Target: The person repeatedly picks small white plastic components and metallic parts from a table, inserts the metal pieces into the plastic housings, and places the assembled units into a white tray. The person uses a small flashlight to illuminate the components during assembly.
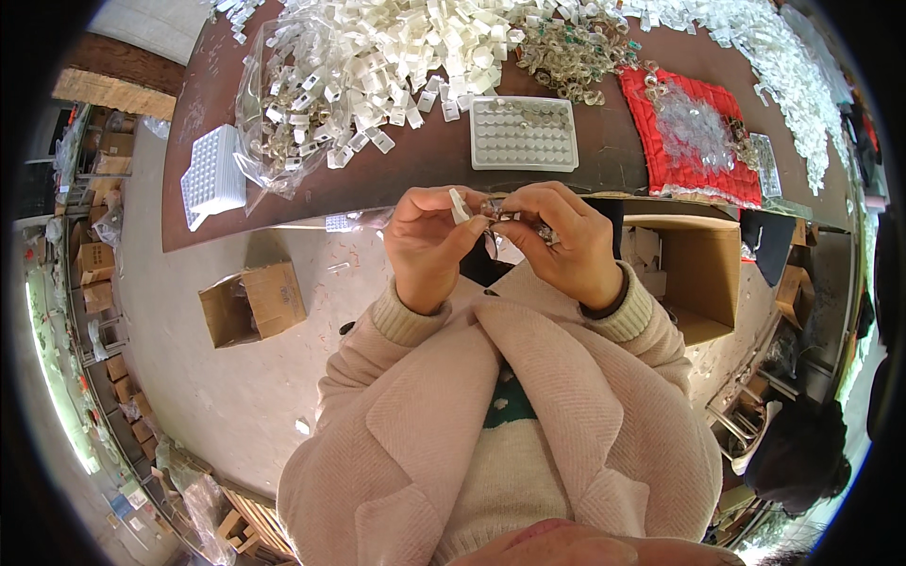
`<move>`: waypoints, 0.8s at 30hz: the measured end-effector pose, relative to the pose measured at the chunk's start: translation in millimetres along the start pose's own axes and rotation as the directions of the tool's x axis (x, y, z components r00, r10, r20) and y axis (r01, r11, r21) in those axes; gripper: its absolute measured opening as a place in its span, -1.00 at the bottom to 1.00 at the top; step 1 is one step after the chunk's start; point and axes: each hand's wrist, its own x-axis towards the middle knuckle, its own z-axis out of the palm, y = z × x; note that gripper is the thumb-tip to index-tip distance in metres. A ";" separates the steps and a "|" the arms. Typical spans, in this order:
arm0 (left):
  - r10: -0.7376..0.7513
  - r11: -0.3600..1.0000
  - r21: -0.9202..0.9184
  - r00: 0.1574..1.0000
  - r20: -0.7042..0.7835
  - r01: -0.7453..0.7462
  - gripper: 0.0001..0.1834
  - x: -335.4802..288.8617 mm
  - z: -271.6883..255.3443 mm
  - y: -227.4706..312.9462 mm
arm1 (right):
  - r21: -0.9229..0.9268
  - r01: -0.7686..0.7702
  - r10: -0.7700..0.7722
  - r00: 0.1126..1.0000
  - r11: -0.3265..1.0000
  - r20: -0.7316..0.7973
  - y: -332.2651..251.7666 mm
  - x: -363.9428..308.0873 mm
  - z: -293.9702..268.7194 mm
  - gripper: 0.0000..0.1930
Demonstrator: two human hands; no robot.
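White plastic piece [459,207], small and narrow, held up between the two hands, just off the near edge of the brown surface [604,146]. Left hand [422,247]: fingers closed to a narrow pinch on it, thumb against index; piece stands tilted, one end showing past the fingertips. Right hand [574,243]: thumb and index drawn together on a small clear piece [489,209], right beside the white one; whether the two touch, cannot tell. More clear bits [545,233] show by the curled right fingers, partly hidden.

On the surface, far from the hands: broad heap of white plastic parts [406,57], spilling toward the near side. Left of it, a clear plastic bag [255,146], crumpled, parts inside; near-left corner carries a stack of white trays [215,174]. Straight ahead of the hands, a white tray [524,166] with rows of small cells, clear bits along its far rows. Beyond, a brownish, see-through heap [578,58]. To the right, red quilted cloth [642,104] bearing a clear pile [694,127].

Floor: opened cardboard box [274,300] at left; larger one [703,274] at right.
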 end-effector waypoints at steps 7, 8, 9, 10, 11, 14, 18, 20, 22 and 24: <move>0.018 0.999 0.035 0.993 -0.117 -0.014 -0.77 -0.3 -0.4 -7.5 | 0.093 0.043 -0.029 0.989 0.995 -0.144 1.1 3.9 7.1 -0.78; 0.002 1.000 -0.007 0.996 -0.094 -0.003 -0.78 -0.1 -2.9 -7.6 | 0.145 0.001 0.020 0.990 0.989 -0.141 1.4 4.3 7.0 -0.79; -0.033 0.999 -0.038 0.997 -0.075 0.030 -0.79 0.1 -6.0 -7.0 | 0.199 -0.010 0.040 0.988 0.980 -0.151 1.9 4.9 7.4 -0.79; -0.047 0.996 -0.072 0.998 -0.041 0.044 -0.79 0.2 -8.9 -6.7 | 0.187 -0.024 0.050 0.990 0.982 -0.135 2.0 5.2 7.4 -0.79; -0.056 0.996 -0.066 0.997 -0.044 0.053 -0.80 0.4 -10.3 -8.1 | 0.176 -0.006 0.030 0.990 0.984 -0.136 2.2 6.1 8.1 -0.79; -0.022 0.997 -0.071 0.999 -0.028 0.020 -0.78 0.8 -12.1 -12.2 | 0.166 0.004 0.020 0.990 0.986 -0.143 1.1 7.7 10.5 -0.79; -0.003 0.997 -0.083 1.000 -0.019 0.001 -0.74 2.2 -10.7 -13.1 | 0.159 -0.016 0.039 0.990 0.987 -0.138 -1.1 10.6 11.3 -0.79; 0.010 0.998 -0.067 1.000 -0.012 -0.011 -0.74 3.5 -10.2 -12.0 | 0.136 -0.002 0.022 0.989 0.991 -0.145 -1.6 11.6 11.2 -0.80; 0.032 0.999 -0.041 0.999 -0.007 -0.032 -0.74 4.6 -10.1 -10.7 | 0.128 0.016 0.003 0.989 0.992 -0.147 -1.7 12.3 11.4 -0.80; 0.051 0.998 -0.021 0.999 0.017 -0.051 -0.74 5.4 -10.3 -9.7 | 0.141 0.035 -0.014 0.989 0.989 -0.146 -1.3 13.0 12.0 -0.81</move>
